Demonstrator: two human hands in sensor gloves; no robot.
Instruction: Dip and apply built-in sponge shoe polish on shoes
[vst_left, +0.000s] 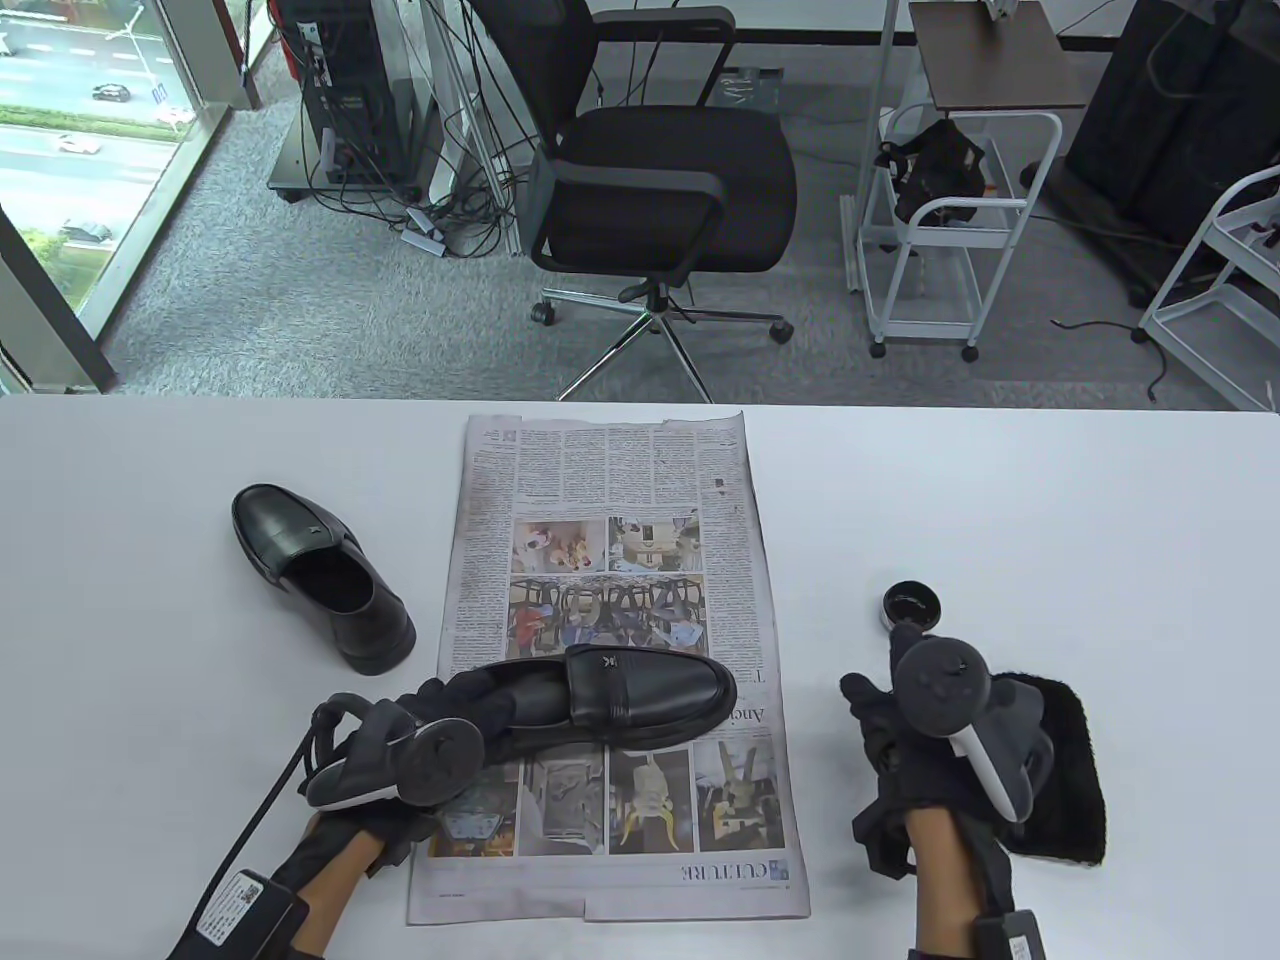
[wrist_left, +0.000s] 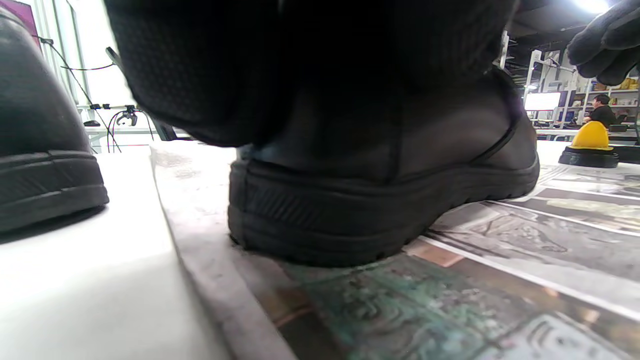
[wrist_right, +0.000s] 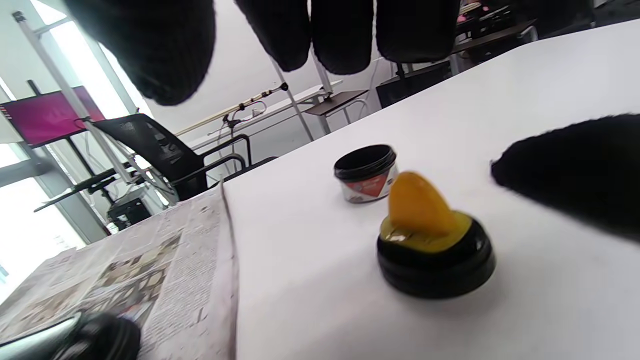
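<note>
Shoe (vst_left: 640, 700) sits on the newspaper (vst_left: 600, 480) just ahead of my left hand (vst_left: 400, 760), long axis running across the table, toe toward my right hand (vst_left: 900, 760), heel at the left. Left hand is at the heel end w/ fingers into the shoe opening; looks like it's holding the shoe steady, but I can't tell the exact grip since the tracker covers it. Second shoe (vst_left: 320, 575) lies further out, to the left, off the paper.

Right hand hangs w/ fingers (wrist_right: 340, 35) loose and apart, holding nothing. Sponge lid (wrist_right: 435, 255) stands on the table right under and ahead of it, yellow sponge pointing up; in the table view it's hidden by the tracker. Polish jar (vst_left: 911, 606), open, is just beyond that. Black cloth (vst_left: 1060, 780) lies to the outside of the right hand.

So right hand is the nearer one to the sponge lid & jar. My guess for next: grab the lid, dip it forward in the jar, then swing left to the toe.
</note>
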